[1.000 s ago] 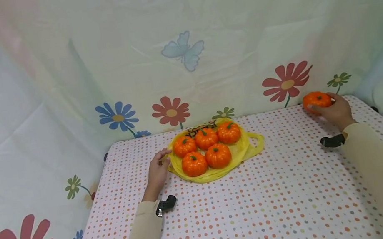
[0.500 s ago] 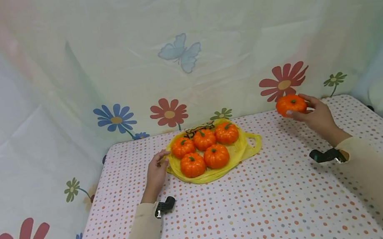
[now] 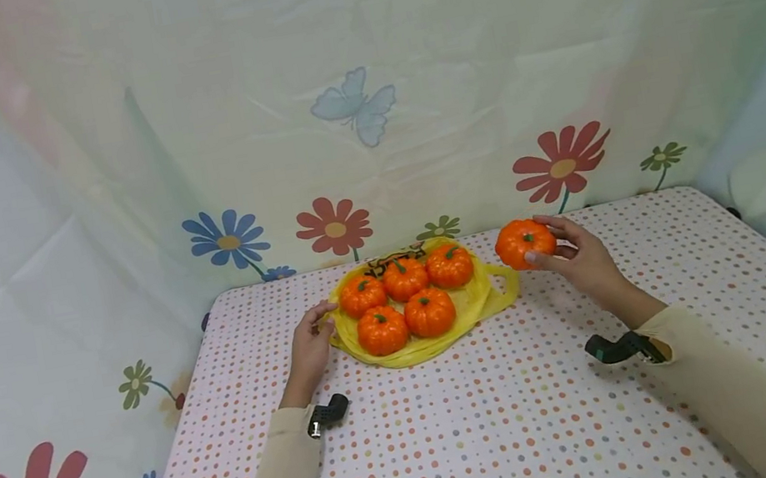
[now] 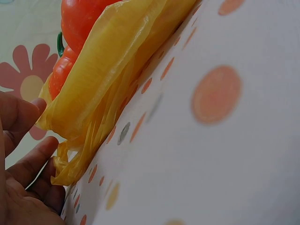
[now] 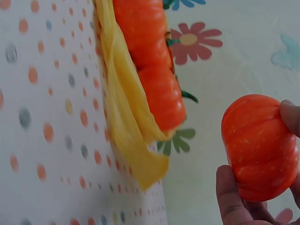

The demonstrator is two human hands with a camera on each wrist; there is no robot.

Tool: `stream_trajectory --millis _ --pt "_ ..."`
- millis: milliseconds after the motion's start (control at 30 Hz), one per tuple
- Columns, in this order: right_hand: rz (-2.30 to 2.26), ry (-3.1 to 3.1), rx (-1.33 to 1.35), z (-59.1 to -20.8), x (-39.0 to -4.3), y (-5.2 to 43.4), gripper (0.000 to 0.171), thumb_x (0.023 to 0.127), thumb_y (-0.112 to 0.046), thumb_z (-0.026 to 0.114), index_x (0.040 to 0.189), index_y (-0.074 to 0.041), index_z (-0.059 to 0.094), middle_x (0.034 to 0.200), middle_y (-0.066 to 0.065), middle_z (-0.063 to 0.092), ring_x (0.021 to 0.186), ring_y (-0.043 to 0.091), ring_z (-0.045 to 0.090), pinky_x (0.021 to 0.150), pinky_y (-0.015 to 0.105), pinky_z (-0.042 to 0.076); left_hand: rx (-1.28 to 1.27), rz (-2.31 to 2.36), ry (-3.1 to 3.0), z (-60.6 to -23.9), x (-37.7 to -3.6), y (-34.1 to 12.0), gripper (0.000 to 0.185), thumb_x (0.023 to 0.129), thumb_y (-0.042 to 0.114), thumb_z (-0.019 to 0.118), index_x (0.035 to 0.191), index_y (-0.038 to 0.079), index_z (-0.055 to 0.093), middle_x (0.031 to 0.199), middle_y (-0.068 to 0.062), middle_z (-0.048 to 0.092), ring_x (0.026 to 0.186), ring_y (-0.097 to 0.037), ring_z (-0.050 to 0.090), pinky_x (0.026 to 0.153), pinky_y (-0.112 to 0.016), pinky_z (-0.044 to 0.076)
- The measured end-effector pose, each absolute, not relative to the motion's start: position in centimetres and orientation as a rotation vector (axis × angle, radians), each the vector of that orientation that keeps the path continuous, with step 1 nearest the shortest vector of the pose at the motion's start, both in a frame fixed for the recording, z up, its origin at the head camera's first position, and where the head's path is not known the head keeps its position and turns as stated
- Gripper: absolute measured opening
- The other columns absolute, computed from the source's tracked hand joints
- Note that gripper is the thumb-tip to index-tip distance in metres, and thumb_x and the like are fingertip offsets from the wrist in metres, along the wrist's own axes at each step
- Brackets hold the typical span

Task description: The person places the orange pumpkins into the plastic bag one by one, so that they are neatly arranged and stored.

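Observation:
A small orange pumpkin [image 3: 525, 242] with a green stem is gripped by my right hand [image 3: 584, 260], thumb on the near side and fingers behind. It is held above the table, just right of the yellow plastic bag [image 3: 475, 316]. Several similar pumpkins [image 3: 430, 312] sit in the bag's wide mouth, in two rows. At the bag's left rim is my left hand [image 3: 311, 352], its fingers loosely bent. In the left wrist view, fingertips [image 4: 47, 146] touch or nearly touch the bag's edge [image 4: 93, 89]; no firm pinch shows.
A bag handle [image 3: 508, 286] lies flat toward the right. White cloth with coloured dots covers the table [image 3: 419, 453]. Behind it hangs a flowered curtain [image 3: 453, 109], and more curtain closes in both sides. Each wrist wears a small black camera [image 3: 328, 413].
My right hand has carried the pumpkin leftward from the table's far right corner to beside the bag. The left hand stays at the bag's left rim. The head view has shifted slightly.

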State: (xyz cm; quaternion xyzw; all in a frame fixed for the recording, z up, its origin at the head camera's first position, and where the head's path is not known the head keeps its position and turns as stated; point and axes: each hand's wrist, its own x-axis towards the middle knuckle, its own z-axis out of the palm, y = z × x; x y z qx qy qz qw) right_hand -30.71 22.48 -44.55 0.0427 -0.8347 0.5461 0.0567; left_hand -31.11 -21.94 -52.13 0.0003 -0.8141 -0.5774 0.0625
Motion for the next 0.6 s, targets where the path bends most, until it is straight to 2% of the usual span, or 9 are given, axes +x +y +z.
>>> stream_trajectory --millis 133,267,467,600 --pt "1.660 -2.543 0.183 -45.6 -30.4 21.2 0.070 0.088 -0.046 0.071 0.149 -0.029 0.041 0.148 0.019 0.038 0.119 0.029 0.055 0.087 0.020 0.055 -0.008 -1.761 -2.455 -52.2 -31.1 -22.1 0.024 0.103 0.018 0.050 0.124 0.018 0.062 0.153 0.000 0.044 0.147 -0.018 0.033 0.118 -0.047 0.030" --pt "1.674 -2.572 0.192 -46.1 -30.0 19.8 0.070 0.086 -0.049 0.071 0.147 -0.029 0.042 0.147 0.015 0.040 0.122 0.031 0.055 0.087 0.018 0.055 -0.015 -1.770 -2.454 -52.2 -31.1 -22.2 0.025 0.103 0.018 0.050 0.124 0.018 0.062 0.154 0.000 0.043 0.148 -0.018 0.032 0.117 -0.048 0.032" --pt "1.663 -2.685 0.242 -45.9 -29.8 18.0 0.070 0.089 -0.041 0.070 0.148 -0.018 0.041 0.149 0.020 0.039 0.126 0.042 0.052 0.091 0.036 0.057 -0.022 -1.771 -2.453 -52.2 -31.1 -22.2 0.025 0.103 0.017 0.050 0.125 0.018 0.062 0.156 -0.002 0.041 0.148 -0.019 0.031 0.116 -0.048 0.032" --pt "1.575 -2.774 0.207 -46.5 -29.8 17.2 0.070 0.088 -0.045 0.070 0.147 -0.019 0.044 0.149 0.018 0.043 0.126 0.041 0.052 0.095 0.046 0.054 -0.030 -1.777 -2.458 -52.2 -31.1 -22.2 0.026 0.103 0.017 0.050 0.126 0.017 0.061 0.156 -0.004 0.040 0.149 -0.020 0.030 0.117 -0.048 0.033"
